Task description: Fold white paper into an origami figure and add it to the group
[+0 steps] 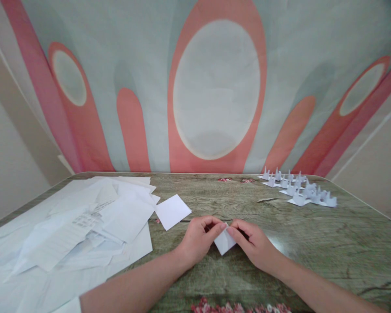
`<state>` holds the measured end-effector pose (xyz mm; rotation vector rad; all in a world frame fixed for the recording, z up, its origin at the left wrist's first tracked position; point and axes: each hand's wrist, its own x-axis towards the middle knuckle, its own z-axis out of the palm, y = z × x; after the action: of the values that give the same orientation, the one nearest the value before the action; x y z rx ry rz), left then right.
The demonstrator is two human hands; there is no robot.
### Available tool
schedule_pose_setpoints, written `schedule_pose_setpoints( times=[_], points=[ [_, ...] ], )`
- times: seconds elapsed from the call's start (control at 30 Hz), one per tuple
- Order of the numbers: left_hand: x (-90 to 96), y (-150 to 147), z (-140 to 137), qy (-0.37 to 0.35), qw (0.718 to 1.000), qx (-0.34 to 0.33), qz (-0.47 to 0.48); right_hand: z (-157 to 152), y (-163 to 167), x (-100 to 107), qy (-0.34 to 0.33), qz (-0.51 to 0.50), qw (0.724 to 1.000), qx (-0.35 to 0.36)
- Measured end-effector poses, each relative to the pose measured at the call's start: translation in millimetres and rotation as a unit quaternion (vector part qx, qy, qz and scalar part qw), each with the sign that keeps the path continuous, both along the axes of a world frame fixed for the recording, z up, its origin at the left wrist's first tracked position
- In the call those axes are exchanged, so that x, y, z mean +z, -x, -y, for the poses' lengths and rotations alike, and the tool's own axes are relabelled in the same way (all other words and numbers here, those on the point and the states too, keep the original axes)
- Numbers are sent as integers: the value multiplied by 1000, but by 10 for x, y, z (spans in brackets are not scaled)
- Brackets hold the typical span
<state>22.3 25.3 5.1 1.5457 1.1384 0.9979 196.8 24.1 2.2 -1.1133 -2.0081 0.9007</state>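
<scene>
A small white folded paper is held between my two hands, low over the table in front of me. My left hand pinches its upper left side between thumb and fingers. On the upper right side, my right hand pinches it too, with the thumb on top. One corner of the paper points toward me. Both hands partly hide its upper edges. Farther left lies a flat white square of paper, touching the edge of the heap of sheets.
A heap of loose white papers, some printed, covers the table's left side. Several folded paper cranes stand in rows at the back right. The wood-patterned tabletop meets a patterned backdrop behind.
</scene>
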Motion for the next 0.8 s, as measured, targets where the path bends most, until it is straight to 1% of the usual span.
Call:
schedule_pose_setpoints(
  times=[0.1, 0.3, 0.5, 0.67, 0.8],
  points=[
    [-3, -1, -3, -2, 1000, -1, 7, -9, -2, -8, 12, -23, 999, -23],
    [-10, -7, 2, 13, 1000, -3, 14, -16, -7, -40, 27, -48, 998, -39],
    [-12, -10, 11, 8, 1000, 12, -15, -20, -3, -35, 31, -47, 997, -47],
    [-21, -10, 0, 13, 1000, 19, -10, -30, -2, -27, 38, -49, 997, -48],
    [-64, -6, -28, 4, 1000, 8, 9, -54, -17, -9, 35, -51, 997, -47]
  ],
)
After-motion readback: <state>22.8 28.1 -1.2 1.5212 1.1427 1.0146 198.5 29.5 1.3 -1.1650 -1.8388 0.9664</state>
